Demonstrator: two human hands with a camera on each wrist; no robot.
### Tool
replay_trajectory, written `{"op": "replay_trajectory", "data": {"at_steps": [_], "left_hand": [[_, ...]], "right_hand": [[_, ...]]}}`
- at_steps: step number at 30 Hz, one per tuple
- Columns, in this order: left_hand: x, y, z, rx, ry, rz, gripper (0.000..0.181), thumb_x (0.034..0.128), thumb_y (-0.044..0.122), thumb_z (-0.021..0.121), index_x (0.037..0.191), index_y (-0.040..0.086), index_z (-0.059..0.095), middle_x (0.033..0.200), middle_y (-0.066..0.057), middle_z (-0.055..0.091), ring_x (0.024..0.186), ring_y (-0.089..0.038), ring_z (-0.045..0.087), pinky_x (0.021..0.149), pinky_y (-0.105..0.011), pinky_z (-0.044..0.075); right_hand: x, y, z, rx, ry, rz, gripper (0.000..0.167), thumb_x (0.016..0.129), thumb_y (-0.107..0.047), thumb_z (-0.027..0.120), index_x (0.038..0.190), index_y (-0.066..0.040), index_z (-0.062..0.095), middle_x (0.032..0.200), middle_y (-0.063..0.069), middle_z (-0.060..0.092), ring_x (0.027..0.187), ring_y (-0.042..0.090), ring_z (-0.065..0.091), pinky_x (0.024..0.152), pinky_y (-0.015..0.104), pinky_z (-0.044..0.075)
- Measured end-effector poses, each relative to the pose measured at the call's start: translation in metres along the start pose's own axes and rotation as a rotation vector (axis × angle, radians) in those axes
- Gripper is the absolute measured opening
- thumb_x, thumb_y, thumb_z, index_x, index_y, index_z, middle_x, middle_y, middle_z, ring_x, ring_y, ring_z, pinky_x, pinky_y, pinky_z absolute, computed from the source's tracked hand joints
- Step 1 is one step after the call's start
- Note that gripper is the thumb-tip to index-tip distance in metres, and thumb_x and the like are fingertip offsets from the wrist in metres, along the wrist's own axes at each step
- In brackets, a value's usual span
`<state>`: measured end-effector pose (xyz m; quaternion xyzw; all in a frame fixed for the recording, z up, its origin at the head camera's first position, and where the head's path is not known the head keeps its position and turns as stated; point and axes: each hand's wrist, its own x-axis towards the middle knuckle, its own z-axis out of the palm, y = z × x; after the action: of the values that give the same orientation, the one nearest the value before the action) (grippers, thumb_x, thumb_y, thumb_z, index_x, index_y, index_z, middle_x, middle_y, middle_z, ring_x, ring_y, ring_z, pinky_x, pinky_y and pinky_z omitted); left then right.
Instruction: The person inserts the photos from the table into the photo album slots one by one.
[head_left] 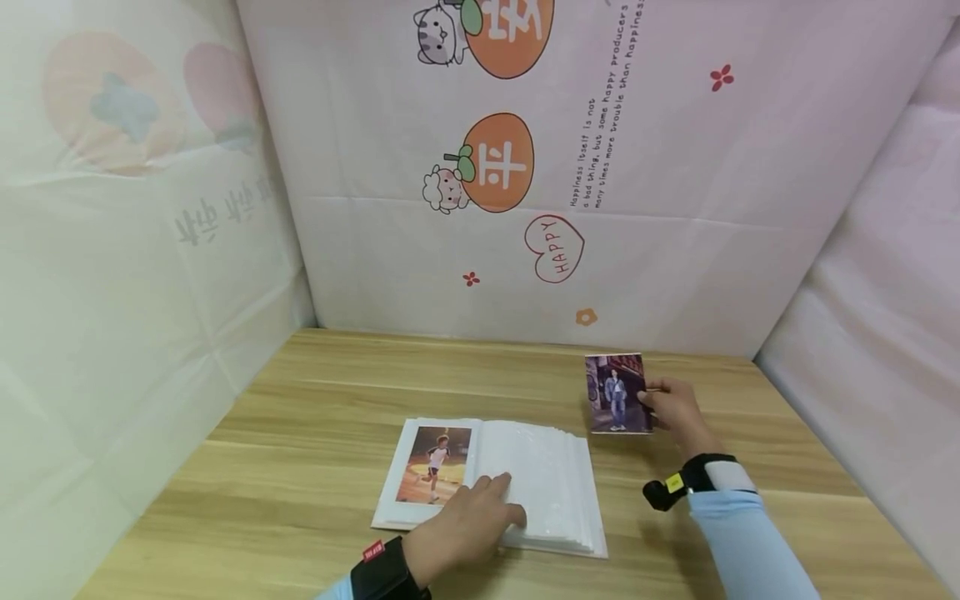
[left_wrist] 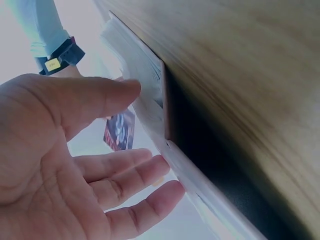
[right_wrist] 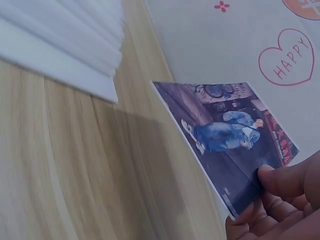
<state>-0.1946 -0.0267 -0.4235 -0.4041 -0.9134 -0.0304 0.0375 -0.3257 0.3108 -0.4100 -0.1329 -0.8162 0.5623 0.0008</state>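
An open photo album (head_left: 536, 467) lies on the table, its left page showing a photo of a running person (head_left: 437, 462) and its right page white. My left hand (head_left: 476, 521) rests on the album near the fold, fingers extended; in the left wrist view the thumb (left_wrist: 112, 95) and fingers touch the pages. To the right of the album, my right hand (head_left: 675, 408) pinches a photo (head_left: 617, 396) by its right edge, holding it above the table. That photo (right_wrist: 225, 135) shows a person in denim clothes on a dark street.
The wooden table (head_left: 315, 467) extends around the album. A white printed cloth (head_left: 375, 250) hangs behind the table, with more white cloth at the left and right sides. Each wrist carries a black strap (head_left: 708, 475).
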Motion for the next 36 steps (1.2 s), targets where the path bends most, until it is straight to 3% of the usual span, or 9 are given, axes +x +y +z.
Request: {"op": "replay_trajectory", "data": {"at_steps": [8, 25, 31, 36], "left_hand": [[0.002, 0.000, 0.000, 0.019, -0.007, 0.008, 0.043, 0.0647, 0.010, 0.076, 0.101, 0.032, 0.067, 0.091, 0.006, 0.052, 0.081, -0.013, 0.047, 0.056, -0.025, 0.040], [0.003, 0.000, 0.006, 0.030, 0.048, 0.006, 0.043, 0.0606, 0.009, 0.078, 0.096, 0.030, 0.067, 0.086, 0.008, 0.055, 0.076, -0.012, 0.047, 0.051, -0.024, 0.036], [0.003, 0.000, 0.007, 0.014, 0.033, 0.002, 0.043, 0.0596, 0.012, 0.079, 0.096, 0.030, 0.066, 0.086, 0.008, 0.054, 0.077, -0.012, 0.046, 0.052, -0.023, 0.036], [0.002, -0.003, 0.008, 0.024, 0.065, 0.014, 0.041, 0.0605, 0.016, 0.081, 0.097, 0.029, 0.067, 0.089, 0.007, 0.053, 0.077, -0.012, 0.046, 0.051, -0.021, 0.036]], "right_hand": [[0.007, -0.014, 0.031, 0.160, -0.018, -0.016, 0.025, 0.092, -0.006, 0.053, 0.113, 0.005, 0.046, 0.097, 0.010, 0.054, 0.079, 0.015, 0.055, 0.076, 0.036, 0.049], [0.014, -0.030, 0.113, 0.329, -0.084, -0.045, 0.013, 0.086, 0.006, 0.054, 0.095, 0.004, 0.045, 0.081, 0.008, 0.054, 0.067, 0.015, 0.056, 0.062, 0.033, 0.050], [0.015, -0.025, 0.133, 0.317, -0.102, -0.035, 0.013, 0.085, 0.007, 0.056, 0.093, 0.004, 0.046, 0.082, 0.010, 0.051, 0.064, 0.016, 0.054, 0.054, 0.027, 0.048], [0.016, -0.024, 0.138, 0.308, -0.123, -0.049, 0.012, 0.087, 0.006, 0.054, 0.094, 0.004, 0.045, 0.084, 0.011, 0.049, 0.063, 0.016, 0.053, 0.054, 0.025, 0.047]]}}
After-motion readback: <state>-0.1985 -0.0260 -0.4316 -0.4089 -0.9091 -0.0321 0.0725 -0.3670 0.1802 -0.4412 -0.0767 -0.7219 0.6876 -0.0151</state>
